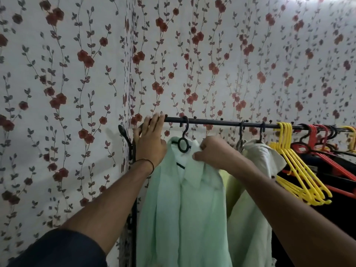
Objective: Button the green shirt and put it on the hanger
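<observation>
While hanging at the left end of the rail, shows its front to the camera: pale green collared fabric shirt (183, 218), front edges lying together down the middle, buttons too blurred to tell. Sits on a black plastic hanger (182, 145) with a round ring under the hook. Hooks over a thin black metal rail (212, 121) with small knobs on its top.

At the right side of the collar, right hand (213, 153): fingers curled, thumb below, pinches a fold of the collar cloth. Left hand (150, 139) just beside the other shoulder of the shirt: fingers straight and pointing up, fingertips (159, 117) laid on the end of the rail, thumb spread away, grips nothing. Around that wrist, thin dark thread band (152, 163); lower, dark blue sleeve (57, 247).

To the right on the same rail, close against the green one, cream collared shirt (256, 158) on its own dark hanger; between the two, lower, strip of yellow-green cloth (231, 187). Farther right, bunch of yellow plastic hangers (300, 176), then red plastic hangers (323, 145) over dark clothes (344, 209). Behind all, white wallpaper with red flowers and grey leaves (77, 83).
</observation>
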